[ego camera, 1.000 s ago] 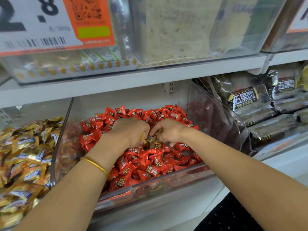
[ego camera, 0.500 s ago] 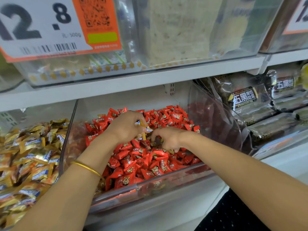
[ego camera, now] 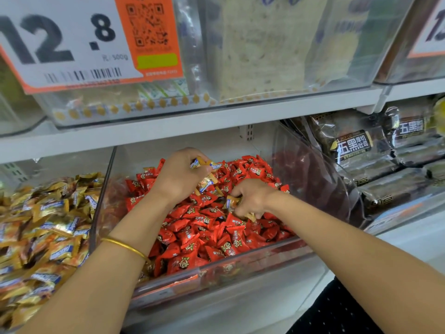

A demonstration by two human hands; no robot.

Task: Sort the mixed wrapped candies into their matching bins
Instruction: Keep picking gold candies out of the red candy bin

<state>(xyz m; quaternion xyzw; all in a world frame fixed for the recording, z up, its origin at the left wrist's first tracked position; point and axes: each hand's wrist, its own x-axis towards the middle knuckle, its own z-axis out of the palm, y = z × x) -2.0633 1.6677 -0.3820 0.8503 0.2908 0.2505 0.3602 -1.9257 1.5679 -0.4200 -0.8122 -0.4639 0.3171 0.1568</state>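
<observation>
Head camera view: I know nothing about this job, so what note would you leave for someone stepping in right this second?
Left hand: grips several gold candies above the red bin.
Right hand: pinches another gold candy low among the red candies.
Done: these strays are picked out but not yet dropped.
Left: carry them to the gold bin on the left, then check the red pile for more. Any buried ones cannot be seen.
</observation>
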